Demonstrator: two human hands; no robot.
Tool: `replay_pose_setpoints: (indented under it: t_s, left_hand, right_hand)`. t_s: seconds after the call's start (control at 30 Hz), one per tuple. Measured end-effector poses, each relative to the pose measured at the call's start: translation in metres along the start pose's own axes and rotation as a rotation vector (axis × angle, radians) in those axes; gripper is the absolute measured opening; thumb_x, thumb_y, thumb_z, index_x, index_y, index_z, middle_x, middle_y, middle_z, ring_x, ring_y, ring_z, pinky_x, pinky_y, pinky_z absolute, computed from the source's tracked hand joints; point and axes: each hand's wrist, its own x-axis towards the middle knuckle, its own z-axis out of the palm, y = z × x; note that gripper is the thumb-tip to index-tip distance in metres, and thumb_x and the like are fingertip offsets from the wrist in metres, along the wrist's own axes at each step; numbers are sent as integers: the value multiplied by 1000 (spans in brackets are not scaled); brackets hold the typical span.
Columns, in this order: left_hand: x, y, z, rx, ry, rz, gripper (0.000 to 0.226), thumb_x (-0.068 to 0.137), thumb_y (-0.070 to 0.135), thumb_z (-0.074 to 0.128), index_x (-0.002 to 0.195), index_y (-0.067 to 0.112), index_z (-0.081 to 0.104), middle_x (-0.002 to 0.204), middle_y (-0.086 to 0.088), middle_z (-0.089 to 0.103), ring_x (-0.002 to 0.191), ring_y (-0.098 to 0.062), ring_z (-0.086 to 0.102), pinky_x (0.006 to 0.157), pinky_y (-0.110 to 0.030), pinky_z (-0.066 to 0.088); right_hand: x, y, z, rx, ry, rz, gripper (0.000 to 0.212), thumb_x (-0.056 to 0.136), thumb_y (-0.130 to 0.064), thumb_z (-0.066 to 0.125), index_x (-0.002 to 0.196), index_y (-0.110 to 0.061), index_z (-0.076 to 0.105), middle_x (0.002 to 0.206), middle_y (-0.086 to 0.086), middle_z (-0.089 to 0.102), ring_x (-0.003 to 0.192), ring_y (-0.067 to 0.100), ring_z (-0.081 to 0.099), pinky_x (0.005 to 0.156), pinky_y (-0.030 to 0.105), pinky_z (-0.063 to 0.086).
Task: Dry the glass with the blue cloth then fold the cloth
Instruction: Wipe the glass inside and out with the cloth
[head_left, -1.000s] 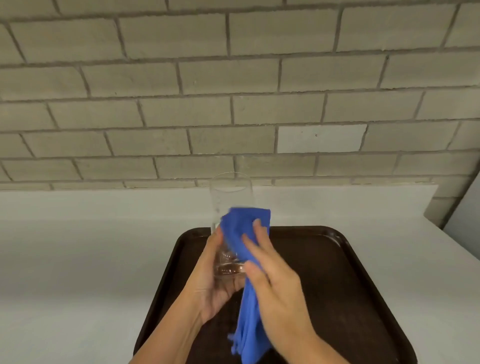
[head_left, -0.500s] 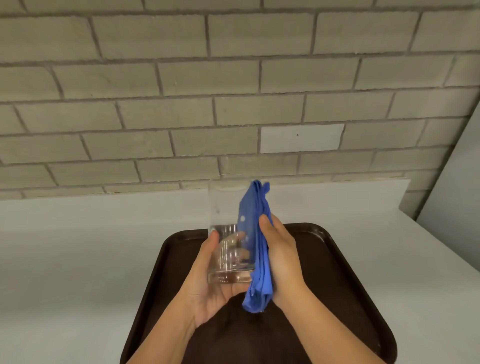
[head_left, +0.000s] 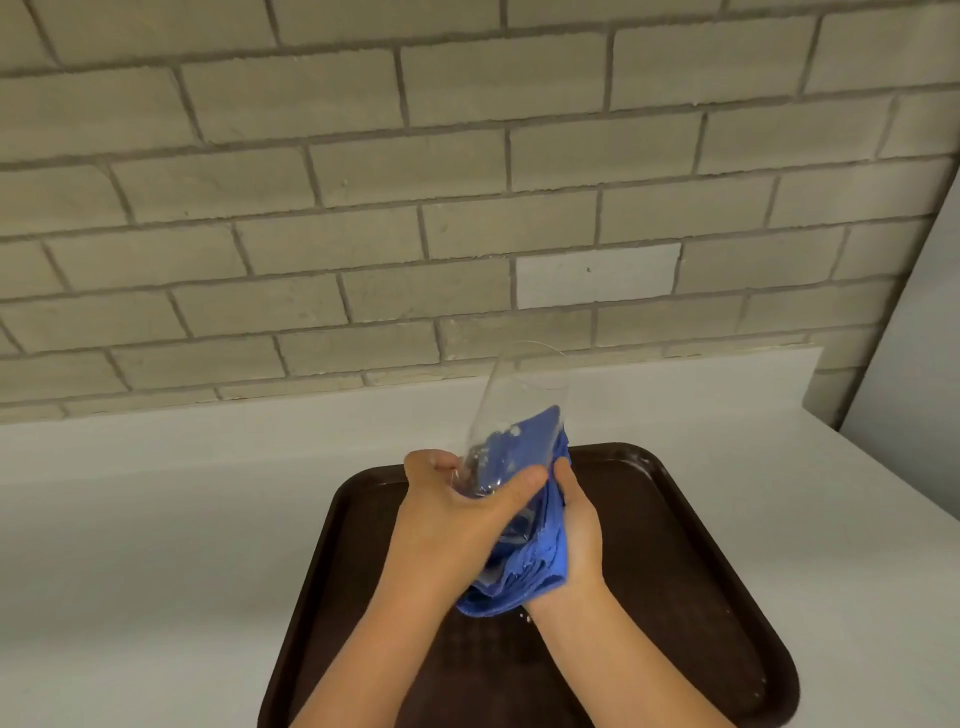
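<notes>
Since half a second ago we have tipped the glass (head_left: 519, 395) over from upright, so its rim now leans away and to the right. The cloth (head_left: 530, 571), which stood up along the glass's side, has dropped lower and bunched around its lower half. Our left hand (head_left: 452, 519) has also rolled over, so that its back faces us where the palm did before.

That left hand is clamped on the base of the glass, thumb laid across the near side and fingers curled round the far side. Our right hand (head_left: 579, 530) grips the cloth and presses it against the right flank of the glass. The two hands sit close together with only cloth and glass between them. Blue shows through the clear wall further up, but we cannot tell whether that fold lies inside the glass or behind it.

Glass and cloth are both held in the air above the far half of the brown tray (head_left: 675, 545), which rests on the pale desk (head_left: 156, 519) against a brick wall (head_left: 363, 208). A few light specks, perhaps water, dot the tray.

We judge the drying to be under way and not finished: the outside and the base are being wiped, and pale spots still cling to the glass. Setting the glass down and folding the cloth are both left to do.
</notes>
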Motion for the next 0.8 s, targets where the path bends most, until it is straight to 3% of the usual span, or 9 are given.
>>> replay_pose_setpoints:
  t_s: [0.1,0.2,0.27,0.37,0.43,0.5,0.53,0.63,0.8]
  left_hand:
    - [-6,-3,1,26,66,73,70,57,49,77,109,20,40,106,3,50,89,-7,56,66,-13,47]
    - [-5,0,-7,-10,61,77,58,57,49,76,98,24,44,92,13,55,77,1,55,49,-5,43]
    - [-5,1,-13,-72,39,69,58,55,47,80,99,25,49,93,10,63,80,-3,62,54,-5,48]
    - [-4,2,-20,-211,-70,19,70,47,51,82,105,19,59,96,-2,72,85,-17,70,76,-32,57]
    - [-4,3,-25,-346,-208,-1,65,45,55,78,99,19,68,87,-2,75,81,-16,71,67,-27,57]
    - [-5,4,-29,-499,-330,-29,48,53,53,72,91,22,74,81,1,76,76,-12,72,60,-21,55]
    - [-6,3,-30,-573,-369,-48,42,57,50,70,89,23,75,80,2,76,76,-11,72,59,-22,55]
    - [-6,-5,-30,-757,-405,-94,35,60,43,70,88,21,76,81,-2,77,78,-15,72,60,-27,57]
    - [-5,-6,-32,-905,-444,-99,37,66,41,69,91,15,75,88,-10,76,82,-22,72,66,-39,59]
  right_hand:
    - [-2,3,4,-96,24,-117,45,88,-40,44,121,-11,55,117,20,61,104,37,60,89,47,50]
    - [-9,5,10,-277,39,-232,40,88,-41,44,117,-17,58,120,18,62,108,34,60,96,53,46]
    - [-15,5,16,-412,14,-309,38,88,-41,43,117,-20,57,119,15,62,107,31,61,98,54,44]
    - [-24,4,26,-680,-71,-482,34,88,-40,41,120,-35,52,115,8,63,103,26,62,94,51,48]
    - [-31,6,26,-851,-159,-593,35,83,-45,40,116,-53,44,123,-4,59,109,16,60,94,35,50]
    - [-39,9,27,-998,-266,-699,35,80,-46,39,109,-65,36,138,-25,38,123,-10,40,98,7,37]
    - [-41,10,27,-1072,-313,-739,34,83,-45,38,108,-68,35,140,-31,29,126,-16,30,100,3,29]
    - [-36,8,28,-1337,-415,-896,36,90,-42,37,117,-65,27,146,-31,14,137,-9,11,112,11,14]
    - [-13,-12,57,-1570,-473,-941,43,90,-42,37,131,-42,27,140,-37,-2,137,-6,-12,102,-1,-6]
